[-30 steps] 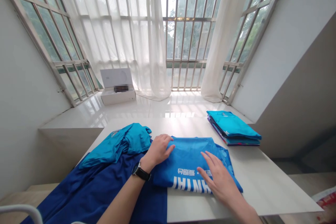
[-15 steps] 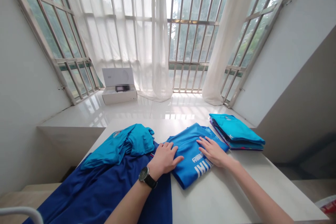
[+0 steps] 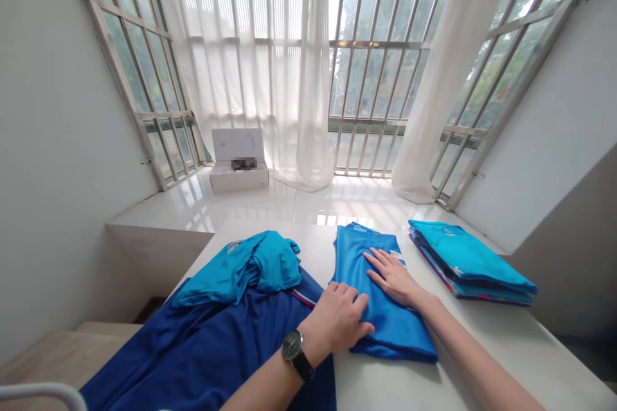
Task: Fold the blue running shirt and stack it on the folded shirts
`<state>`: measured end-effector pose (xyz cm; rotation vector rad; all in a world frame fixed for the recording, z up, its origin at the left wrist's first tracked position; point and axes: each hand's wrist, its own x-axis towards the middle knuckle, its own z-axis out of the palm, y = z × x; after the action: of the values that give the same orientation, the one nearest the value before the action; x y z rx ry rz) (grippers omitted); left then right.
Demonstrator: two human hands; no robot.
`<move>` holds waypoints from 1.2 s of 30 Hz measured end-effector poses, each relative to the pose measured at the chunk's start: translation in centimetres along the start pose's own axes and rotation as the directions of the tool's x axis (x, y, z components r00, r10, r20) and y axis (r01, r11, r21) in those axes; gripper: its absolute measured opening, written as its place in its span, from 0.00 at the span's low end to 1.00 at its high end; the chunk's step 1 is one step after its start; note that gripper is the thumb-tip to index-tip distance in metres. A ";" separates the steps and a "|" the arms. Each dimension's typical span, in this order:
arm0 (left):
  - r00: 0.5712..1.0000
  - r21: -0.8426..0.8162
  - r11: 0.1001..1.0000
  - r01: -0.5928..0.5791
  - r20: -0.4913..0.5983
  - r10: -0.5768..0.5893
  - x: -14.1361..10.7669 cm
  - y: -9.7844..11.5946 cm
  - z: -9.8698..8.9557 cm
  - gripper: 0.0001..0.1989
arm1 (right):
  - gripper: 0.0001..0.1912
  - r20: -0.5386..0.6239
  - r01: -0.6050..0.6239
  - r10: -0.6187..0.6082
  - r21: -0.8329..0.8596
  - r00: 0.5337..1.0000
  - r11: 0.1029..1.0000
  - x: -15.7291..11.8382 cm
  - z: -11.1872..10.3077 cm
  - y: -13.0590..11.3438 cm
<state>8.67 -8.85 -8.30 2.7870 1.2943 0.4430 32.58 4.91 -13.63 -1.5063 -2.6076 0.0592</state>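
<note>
Fingers of the right hand (image 3: pixel 393 277) are spread slightly apart and laid over the folded blue shirt (image 3: pixel 359 257), toward its right side and partly covering a white print. Fingers of the left hand (image 3: pixel 340 316) are close together and slightly bent, with the thumb held apart; they touch the left side of the same shirt, nearer the near edge of the surface (image 3: pixel 366 385).

Blue shirt: lying on the middle part of the surface, its length running from near the far edge toward the near edge.

Folded stack (image 3: pixel 470 260): near the far right corner, apart from the blue shirt, teal cloth on top and darker and patterned layers beneath.

Dark blue garment (image 3: pixel 207 353): spread loosely over the left part of the surface, covering the left edge and near left corner.

Teal garment (image 3: pixel 274 263): bunched on top of the dark blue garment, toward the far left corner.

Watch (image 3: pixel 292 345): dark strap, worn on the left wrist.

White box (image 3: pixel 240 180): lid raised, standing on the window ledge (image 3: pixel 284 205) beyond the far edge; its contents are blurred.
</note>
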 end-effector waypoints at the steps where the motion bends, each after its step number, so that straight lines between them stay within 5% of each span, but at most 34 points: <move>1: 0.999 -0.009 0.999 -0.045 -0.027 0.045 -0.1 -0.1 0.3 0.24 | 0.32 -0.013 0.017 -0.017 -0.010 1.000 1.000 0.1 -0.3 0.0; 7: 0.988 0.007 0.990 -0.143 -0.062 0.143 -0.5 -0.5 3.0 0.28 | 0.31 -0.142 -0.062 0.062 0.007 0.988 0.998 -2.9 -0.9 -2.9; 11: 0.988 0.014 0.991 -0.134 -0.077 0.134 -0.3 -0.3 3.5 0.28 | 0.33 -0.059 -0.135 0.138 0.060 0.989 0.989 -6.0 0.4 -4.8; 16: 0.988 -0.043 0.990 -0.134 -0.087 0.130 0.0 -0.2 2.9 0.23 | 0.33 -0.027 -0.137 0.139 0.082 0.990 0.987 -6.8 0.6 -5.0; 24: 0.989 -0.131 0.980 -0.149 -0.028 0.146 -0.2 -1.1 1.4 0.14 | 0.27 -0.210 -0.090 0.138 0.223 0.968 0.971 -7.1 0.9 -4.2; 31: 0.981 -0.145 0.974 -0.173 0.069 0.184 -0.1 -1.2 -0.5 0.01 | 0.24 -0.252 -0.095 0.167 0.274 0.953 0.957 -7.3 0.8 -3.4; 36: 0.982 -0.121 0.984 -0.129 0.124 0.144 -0.2 -1.2 -1.0 0.08 | 0.22 -0.272 -0.077 0.169 0.320 0.947 0.944 -7.5 0.6 -3.2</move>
<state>7.42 -8.32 -7.60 2.7676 1.0229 0.3187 33.43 -3.16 -14.63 -1.4399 -2.1525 0.2213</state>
